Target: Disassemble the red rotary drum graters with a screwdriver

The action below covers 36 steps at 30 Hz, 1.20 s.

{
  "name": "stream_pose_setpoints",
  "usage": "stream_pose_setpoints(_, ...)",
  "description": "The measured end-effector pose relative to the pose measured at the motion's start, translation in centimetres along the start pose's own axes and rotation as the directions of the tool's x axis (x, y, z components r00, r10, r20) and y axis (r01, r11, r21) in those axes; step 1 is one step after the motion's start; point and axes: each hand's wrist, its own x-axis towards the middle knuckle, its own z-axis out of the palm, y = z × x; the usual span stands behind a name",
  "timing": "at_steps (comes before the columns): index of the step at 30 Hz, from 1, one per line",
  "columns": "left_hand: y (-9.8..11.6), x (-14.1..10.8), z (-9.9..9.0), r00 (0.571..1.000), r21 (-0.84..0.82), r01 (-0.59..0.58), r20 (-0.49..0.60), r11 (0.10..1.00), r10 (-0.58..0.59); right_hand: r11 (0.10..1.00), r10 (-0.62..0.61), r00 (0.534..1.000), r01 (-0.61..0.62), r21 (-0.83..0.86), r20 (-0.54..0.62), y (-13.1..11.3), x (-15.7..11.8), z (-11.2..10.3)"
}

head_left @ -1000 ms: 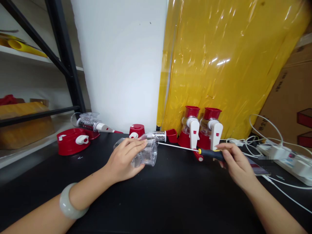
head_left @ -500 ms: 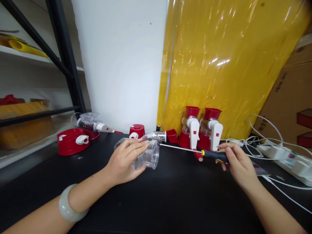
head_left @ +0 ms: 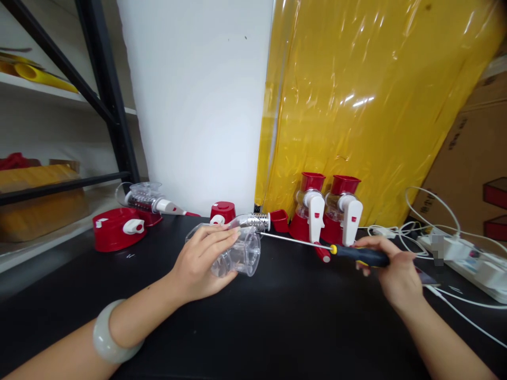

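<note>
My left hand (head_left: 206,258) is wrapped over a clear plastic grater housing (head_left: 249,253) lying on its side on the black table. In my right hand (head_left: 396,269) is a screwdriver (head_left: 362,255) with a dark blue and yellow handle, its long shaft pointing left. The tip reaches the housing's right end; whether it sits in a screw is too small to tell. Just behind the housing lie a metal grater drum (head_left: 260,221), a red hopper-shaped piece (head_left: 279,220) and a red base with a white knob (head_left: 223,211).
Two assembled red-and-white rotary graters (head_left: 312,208) stand at the back right. On the left are a red base (head_left: 119,230) and a clear grater housing with a handle (head_left: 146,199). White cables, a power strip (head_left: 481,269) and a phone (head_left: 428,277) lie at right.
My right hand has shifted slightly right, and its fingers have changed position on the screwdriver handle, showing more of it. My left hand and the housing have hardly moved.
</note>
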Motion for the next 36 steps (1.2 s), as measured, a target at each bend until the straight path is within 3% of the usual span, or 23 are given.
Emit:
stream_pose_setpoints(2,-0.2,0.0,-0.1,1.000,0.008,-0.001,-0.005,1.000,0.001,0.987,-0.001,0.999,-0.006,-0.162,-0.043,0.2,-0.1,-0.1)
stream_pose_setpoints(4,-0.3,0.1,-0.2,1.000,0.009,-0.001,-0.008,1.000,0.001,0.986,-0.073,0.991,0.055,-0.160,-0.109,-0.1,-0.1,0.0)
stream_pose_setpoints(7,-0.3,0.1,-0.2,1.000,0.004,-0.009,-0.011,1.000,0.009,0.988,-0.122,0.984,0.133,0.074,-0.133,-0.8,0.0,0.6)
stream_pose_setpoints(10,-0.1,0.2,-0.1,1.000,-0.004,-0.026,-0.005,1.000,0.026,0.950,-0.043,0.994,0.071,0.304,-0.097,-1.4,0.1,1.1)
stream_pose_setpoints(13,0.1,0.1,0.0,1.000,-0.014,-0.031,-0.002,0.999,0.031,0.920,-0.021,0.996,0.055,0.389,-0.091,-1.2,0.2,1.1)
stream_pose_setpoints(15,0.1,0.0,0.0,1.000,-0.011,-0.025,-0.002,1.000,0.025,0.940,-0.057,0.994,0.083,0.332,-0.089,-0.7,0.2,0.8)
stream_pose_setpoints(18,-0.2,0.0,0.0,1.000,0.006,-0.014,-0.009,1.000,0.014,0.996,-0.048,0.995,0.055,0.076,-0.086,-0.1,-0.1,0.4)
stream_pose_setpoints(21,-0.3,0.0,-0.1,1.000,0.019,-0.008,-0.004,1.000,0.008,0.998,-0.052,0.986,0.043,-0.056,-0.159,-0.2,-0.3,0.5)
stream_pose_setpoints(25,-0.2,0.1,0.0,1.000,0.017,-0.005,0.008,1.000,0.005,0.980,-0.100,0.979,0.128,0.154,-0.178,-1.5,-0.1,1.2)
stream_pose_setpoints(30,0.1,0.1,0.2,0.999,-0.006,-0.034,0.021,0.999,0.035,0.905,-0.052,0.995,0.081,0.417,-0.081,-2.3,0.1,1.2)
stream_pose_setpoints(32,0.1,0.0,0.2,0.999,-0.003,-0.032,0.021,0.999,0.032,0.928,-0.039,0.997,0.059,0.367,-0.061,-1.8,0.2,0.8)
stream_pose_setpoints(36,-0.1,0.0,0.1,1.000,0.017,-0.018,0.020,1.000,0.018,1.000,0.021,0.999,-0.020,0.011,-0.035,-0.9,0.0,0.4)
